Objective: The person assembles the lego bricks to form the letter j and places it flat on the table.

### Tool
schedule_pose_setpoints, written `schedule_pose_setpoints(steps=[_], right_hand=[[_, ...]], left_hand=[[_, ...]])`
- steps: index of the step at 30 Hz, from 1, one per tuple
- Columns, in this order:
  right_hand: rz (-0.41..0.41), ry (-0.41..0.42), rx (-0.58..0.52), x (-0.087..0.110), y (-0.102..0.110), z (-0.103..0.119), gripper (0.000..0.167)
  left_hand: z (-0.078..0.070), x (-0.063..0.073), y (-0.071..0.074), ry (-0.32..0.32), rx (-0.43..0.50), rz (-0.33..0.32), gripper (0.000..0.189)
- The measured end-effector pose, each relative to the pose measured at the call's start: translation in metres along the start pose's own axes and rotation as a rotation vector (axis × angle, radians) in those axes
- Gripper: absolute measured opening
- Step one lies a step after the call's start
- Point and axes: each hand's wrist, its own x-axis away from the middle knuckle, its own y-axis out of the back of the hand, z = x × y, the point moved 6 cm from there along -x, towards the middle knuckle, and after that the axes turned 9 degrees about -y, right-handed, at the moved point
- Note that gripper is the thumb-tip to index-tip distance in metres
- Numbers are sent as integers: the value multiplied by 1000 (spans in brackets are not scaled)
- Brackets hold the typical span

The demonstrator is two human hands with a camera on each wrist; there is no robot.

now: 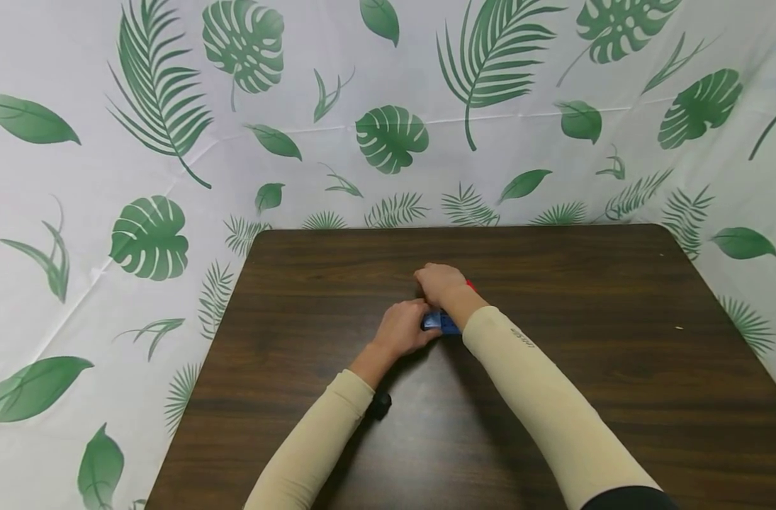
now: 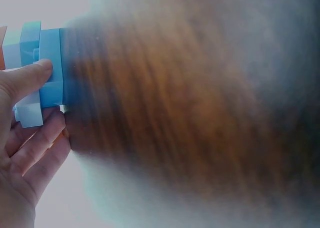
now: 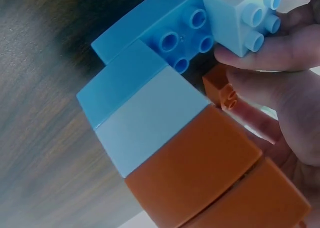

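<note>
Both hands meet over a toy building brick assembly near the table's middle. It has a blue brick (image 3: pixel 145 22) and a stacked row of blue, light blue (image 3: pixel 150 123) and orange-red bricks (image 3: pixel 195 163). My left hand (image 1: pixel 402 327) grips the assembly, its thumb (image 2: pixel 35 77) across the blue part. A light blue brick with round studs (image 3: pixel 240 20) sits in its fingers. My right hand (image 1: pixel 441 283) bends down from the far side. Its fingertips pinch a small orange-red studded brick (image 3: pixel 218 85), partly hidden by the stack.
The dark wood-grain table (image 1: pixel 553 283) spreads around the hands. A white cloth with green leaves (image 1: pixel 324 57) hangs behind and beside it. A small black device (image 1: pixel 381 406) shows by the left wrist. A pale speck (image 1: pixel 679 328) lies on the right side of the table.
</note>
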Motion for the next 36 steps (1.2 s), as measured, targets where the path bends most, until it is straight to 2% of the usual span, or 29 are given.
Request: schedule_pose_setpoints(steps=[8, 11, 14, 17, 20, 26, 36], right_hand=[[-21, 0, 116, 2, -2, -3, 45], [-41, 5, 148, 4, 0, -4, 46], [-64, 18, 132, 5, 4, -4, 40], [-83, 41, 74, 8, 10, -6, 24], [-84, 66, 11, 13, 19, -9, 16], [-132, 90, -147, 31, 38, -21, 21], [-184, 121, -390, 58, 50, -53, 35]], left_hand=[[-1, -1, -1, -8, 7, 9, 36], [0, -1, -1, -11, 4, 11, 35], [-1, -1, -1, -14, 4, 10, 35], [-1, -1, 0, -14, 10, 10, 37], [-1, -1, -1, -16, 9, 13, 39], [-1, 0, -3, -25, -16, 22, 40], [-1, -1, -4, -19, -7, 52, 40]])
